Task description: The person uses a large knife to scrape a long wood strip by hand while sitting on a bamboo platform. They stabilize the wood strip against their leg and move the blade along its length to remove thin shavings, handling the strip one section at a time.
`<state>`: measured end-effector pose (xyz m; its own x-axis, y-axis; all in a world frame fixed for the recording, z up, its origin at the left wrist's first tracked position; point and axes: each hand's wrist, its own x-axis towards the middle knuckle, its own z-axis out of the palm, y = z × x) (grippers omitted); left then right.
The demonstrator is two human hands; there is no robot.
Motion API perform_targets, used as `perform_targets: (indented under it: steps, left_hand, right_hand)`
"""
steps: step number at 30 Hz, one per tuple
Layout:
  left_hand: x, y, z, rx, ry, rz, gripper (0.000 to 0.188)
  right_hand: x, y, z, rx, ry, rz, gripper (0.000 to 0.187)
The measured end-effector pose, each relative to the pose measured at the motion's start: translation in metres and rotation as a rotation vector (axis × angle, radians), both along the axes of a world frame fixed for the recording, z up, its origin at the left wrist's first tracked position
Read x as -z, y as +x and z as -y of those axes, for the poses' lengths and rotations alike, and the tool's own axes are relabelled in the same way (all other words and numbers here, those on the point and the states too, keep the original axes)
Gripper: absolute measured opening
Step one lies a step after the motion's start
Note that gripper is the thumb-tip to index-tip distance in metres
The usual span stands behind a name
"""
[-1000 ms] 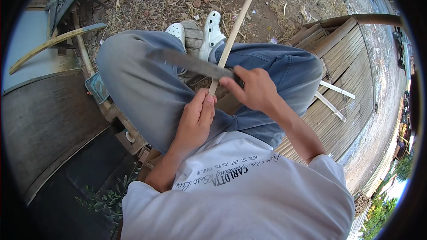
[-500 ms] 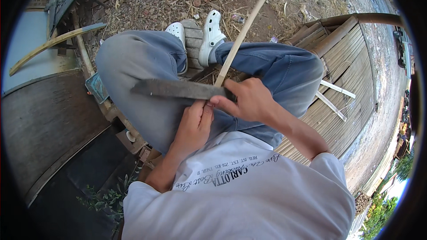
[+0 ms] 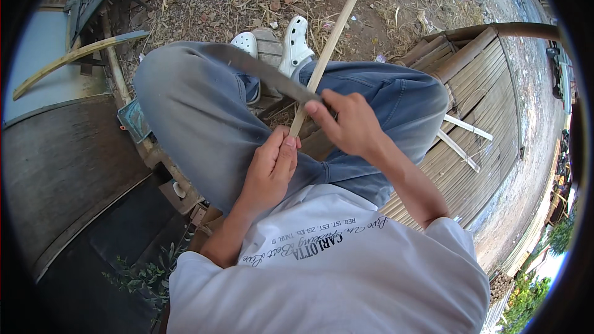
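My left hand (image 3: 270, 171) is closed around the near end of a long, pale strip of bamboo or wood (image 3: 332, 40), which slants away to the upper right past the picture's top edge. In my right hand (image 3: 349, 124) is a machete with a broad dark blade (image 3: 263, 73); its handle is hidden by the fingers. The blade points to the far left, lying across the strip a little beyond my left hand, above my bent legs. My right thumb rests close to the strip.
A slatted bamboo bench (image 3: 482, 96) stands at my right, with two short pale strips (image 3: 468, 127) on it. At left are a wooden panel (image 3: 68, 161) and a curved bamboo piece (image 3: 77, 55). Littered ground (image 3: 204, 12) lies ahead, and a leafy plant (image 3: 145, 278) at lower left.
The machete has moved away from me along the strip, its tip swinging farther forward. My right hand has shifted slightly away from my left, and the strip leans a little more left.
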<state>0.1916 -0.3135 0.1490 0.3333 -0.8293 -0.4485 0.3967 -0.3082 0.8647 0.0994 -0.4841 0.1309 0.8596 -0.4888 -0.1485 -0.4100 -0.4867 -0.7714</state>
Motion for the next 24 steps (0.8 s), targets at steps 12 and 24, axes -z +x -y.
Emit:
perform_targets:
  steps: [12,24]
  left_hand:
    - [-0.002,0.000,-0.001,0.026,0.021,0.180,0.020]
    - [0.000,-0.003,0.002,0.065,0.064,0.200,0.022]
  right_hand:
    - [0.002,-0.016,-0.017,-0.092,-0.075,0.042,0.050]
    - [0.037,-0.003,0.047,0.439,0.648,0.026,0.060]
